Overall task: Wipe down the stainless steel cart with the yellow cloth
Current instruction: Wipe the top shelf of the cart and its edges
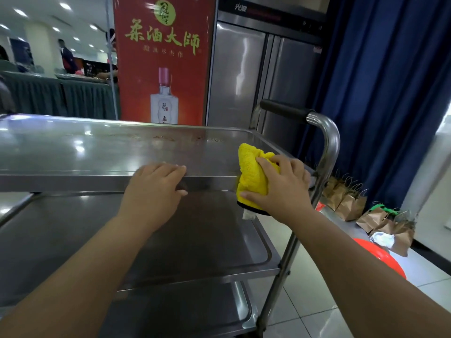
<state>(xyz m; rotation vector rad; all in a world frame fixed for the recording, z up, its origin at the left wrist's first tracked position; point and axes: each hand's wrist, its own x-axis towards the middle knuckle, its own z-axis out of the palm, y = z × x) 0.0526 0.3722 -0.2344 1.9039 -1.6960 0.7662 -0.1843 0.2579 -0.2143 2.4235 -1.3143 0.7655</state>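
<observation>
The stainless steel cart (pixel 73 152) fills the view, with a top shelf, a middle shelf (pixel 207 235) and a lower shelf. My right hand (pixel 278 186) grips the bunched yellow cloth (pixel 251 172) and presses it over the top shelf's front rim near the right corner. My left hand (pixel 156 189) holds the same front rim further left, fingers curled over the edge and thumb underneath. Crumbs and brown stains lie along the far side of the top shelf.
The cart's push handle (pixel 324 132) with a black grip rises at the right. Behind stand a red poster (pixel 163 57), a steel refrigerator (pixel 256 76) and a blue curtain (pixel 390 93). Brown paper bags (pixel 353 203) and a red object (pixel 383 257) sit on the floor at right.
</observation>
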